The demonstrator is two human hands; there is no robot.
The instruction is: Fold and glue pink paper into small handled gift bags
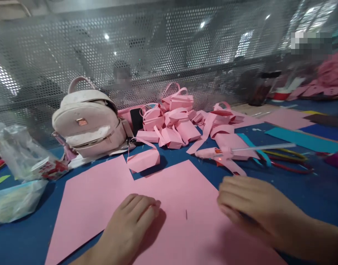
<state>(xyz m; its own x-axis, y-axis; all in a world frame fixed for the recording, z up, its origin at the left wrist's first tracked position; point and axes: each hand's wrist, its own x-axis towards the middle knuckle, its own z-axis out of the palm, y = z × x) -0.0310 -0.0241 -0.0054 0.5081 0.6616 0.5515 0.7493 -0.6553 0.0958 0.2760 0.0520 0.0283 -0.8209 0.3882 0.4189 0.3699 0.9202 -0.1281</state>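
My left hand point(131, 221) rests fingers-down on a large pink paper sheet point(180, 198) lying on the blue table point(317, 191). My right hand point(246, 204) lies at the sheet's right edge with its fingers curled toward the paper; nothing shows in it. A second pink sheet point(91, 191) overlaps on the left. One small folded pink paper bag point(143, 160) stands just beyond the sheets. A pink glue gun point(221, 152) with a clear glue stick lies to the right of it, a little beyond my right hand.
A pile of folded pink paper bags with handles point(174, 121) sits mid-table before a perforated metal screen point(157, 55). A pale backpack point(88, 125) is at the left, crumpled plastic bags point(17, 176) at the far left. Scissors point(287, 162) and coloured paper sheets point(301, 140) lie right.
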